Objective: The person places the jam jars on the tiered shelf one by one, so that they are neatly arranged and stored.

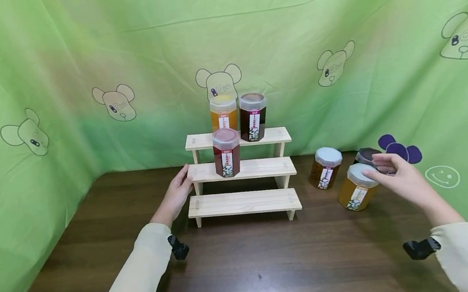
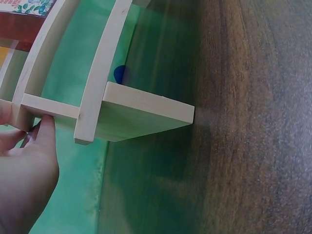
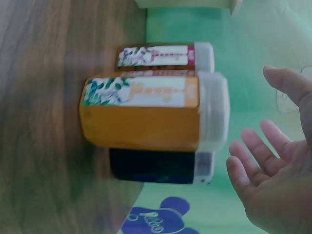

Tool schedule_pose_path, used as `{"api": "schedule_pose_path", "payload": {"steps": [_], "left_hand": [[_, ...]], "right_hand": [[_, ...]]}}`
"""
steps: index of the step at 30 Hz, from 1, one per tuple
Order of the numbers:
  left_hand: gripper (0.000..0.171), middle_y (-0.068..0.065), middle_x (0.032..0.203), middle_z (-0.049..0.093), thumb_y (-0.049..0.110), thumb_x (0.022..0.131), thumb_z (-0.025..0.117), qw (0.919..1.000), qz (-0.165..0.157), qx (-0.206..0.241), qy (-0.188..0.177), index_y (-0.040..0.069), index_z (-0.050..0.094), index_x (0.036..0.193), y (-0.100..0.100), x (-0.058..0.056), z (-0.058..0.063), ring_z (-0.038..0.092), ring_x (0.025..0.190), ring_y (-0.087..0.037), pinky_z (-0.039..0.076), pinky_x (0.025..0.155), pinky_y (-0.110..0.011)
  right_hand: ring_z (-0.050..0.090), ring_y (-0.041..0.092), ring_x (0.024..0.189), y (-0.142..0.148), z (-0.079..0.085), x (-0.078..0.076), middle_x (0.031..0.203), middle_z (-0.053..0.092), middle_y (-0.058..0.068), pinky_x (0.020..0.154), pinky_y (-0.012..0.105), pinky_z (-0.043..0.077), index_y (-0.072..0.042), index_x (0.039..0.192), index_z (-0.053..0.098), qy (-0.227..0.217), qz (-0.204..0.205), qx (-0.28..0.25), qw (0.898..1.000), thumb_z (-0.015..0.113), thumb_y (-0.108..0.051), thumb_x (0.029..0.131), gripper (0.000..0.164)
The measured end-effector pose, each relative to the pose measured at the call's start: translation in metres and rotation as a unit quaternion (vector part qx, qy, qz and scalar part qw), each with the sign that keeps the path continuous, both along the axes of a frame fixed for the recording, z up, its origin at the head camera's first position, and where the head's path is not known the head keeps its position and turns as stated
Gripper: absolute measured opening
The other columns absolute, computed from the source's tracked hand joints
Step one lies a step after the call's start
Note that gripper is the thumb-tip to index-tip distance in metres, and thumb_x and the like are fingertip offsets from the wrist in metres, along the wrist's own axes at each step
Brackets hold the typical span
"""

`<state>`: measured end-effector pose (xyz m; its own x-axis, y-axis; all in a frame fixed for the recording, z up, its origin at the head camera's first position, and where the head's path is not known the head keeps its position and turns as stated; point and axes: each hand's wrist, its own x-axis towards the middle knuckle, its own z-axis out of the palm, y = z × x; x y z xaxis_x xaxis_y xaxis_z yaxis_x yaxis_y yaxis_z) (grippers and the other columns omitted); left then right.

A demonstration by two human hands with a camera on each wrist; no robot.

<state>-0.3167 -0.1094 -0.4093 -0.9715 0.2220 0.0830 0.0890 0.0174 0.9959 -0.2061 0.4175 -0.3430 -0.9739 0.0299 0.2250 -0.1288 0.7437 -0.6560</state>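
Observation:
My left hand [image 1: 177,191] grips the left end of the middle step of a three-step wooden display stand [image 1: 245,202]; in the left wrist view its fingers [image 2: 46,134] meet the board's end. A jar with dark red contents [image 1: 227,159] stands upright on the middle step. On the top step are a yellow jar [image 1: 218,119] and a dark jar [image 1: 252,119], side by side. My right hand [image 1: 400,177] hovers at the lid of an amber jar [image 3: 146,124], its fingers spread and holding nothing; the right wrist view shows a gap between hand and lid.
Beside the amber jar stand a brown jar [image 1: 324,174] and, partly hidden behind it, a dark-lidded jar [image 1: 365,155]. A green printed curtain [image 1: 144,45] hangs behind and around the brown wooden table [image 1: 239,266].

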Motion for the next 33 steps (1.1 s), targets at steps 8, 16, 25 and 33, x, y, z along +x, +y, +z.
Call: {"api": "schedule_pose_path", "payload": {"steps": [8,16,25,33], "left_hand": [[0.055,-0.015,0.166,0.010,0.010,0.111,0.033,1.0000,0.000,0.006,0.002,0.003,0.011,0.160,0.000,0.000,-0.001,0.021,0.149,-0.027,0.028,0.119,-0.041],[0.055,-0.015,0.166,0.010,0.010,0.111,0.033,0.9999,-0.001,0.011,0.003,0.002,0.011,0.160,-0.001,0.000,-0.001,0.022,0.149,-0.028,0.028,0.119,-0.041],[0.055,-0.015,0.166,0.010,0.011,0.111,0.033,1.0000,0.001,0.009,0.001,0.003,0.011,0.160,0.000,0.000,0.000,0.022,0.149,-0.028,0.027,0.119,-0.042],[0.054,-0.016,0.165,0.011,0.009,0.111,0.033,0.9999,0.004,0.009,0.001,0.001,0.012,0.160,0.000,0.000,0.000,0.023,0.148,-0.028,0.028,0.119,-0.040]], "right_hand": [[0.042,0.056,0.124,0.011,-0.016,0.000,0.143,0.036,0.041,0.072,0.000,0.038,0.017,0.146,0.028,-0.032,-0.001,-0.009,0.999,0.065,-0.029,0.100,0.075],[0.057,0.037,0.120,0.015,-0.036,-0.008,0.136,0.043,0.044,0.077,0.005,0.044,0.019,0.148,0.020,-0.072,0.016,-0.031,0.997,0.067,-0.028,0.099,0.083],[0.061,-0.002,0.089,0.012,-0.055,-0.012,0.104,0.068,0.006,0.076,0.015,0.052,0.013,0.125,0.052,-0.035,0.062,-0.051,0.996,0.070,-0.011,0.095,0.042],[0.054,-0.002,0.091,0.011,-0.072,-0.014,0.116,0.060,0.016,0.076,0.016,0.050,0.010,0.134,0.040,-0.079,0.027,-0.063,0.995,0.070,-0.021,0.096,0.057]]}}
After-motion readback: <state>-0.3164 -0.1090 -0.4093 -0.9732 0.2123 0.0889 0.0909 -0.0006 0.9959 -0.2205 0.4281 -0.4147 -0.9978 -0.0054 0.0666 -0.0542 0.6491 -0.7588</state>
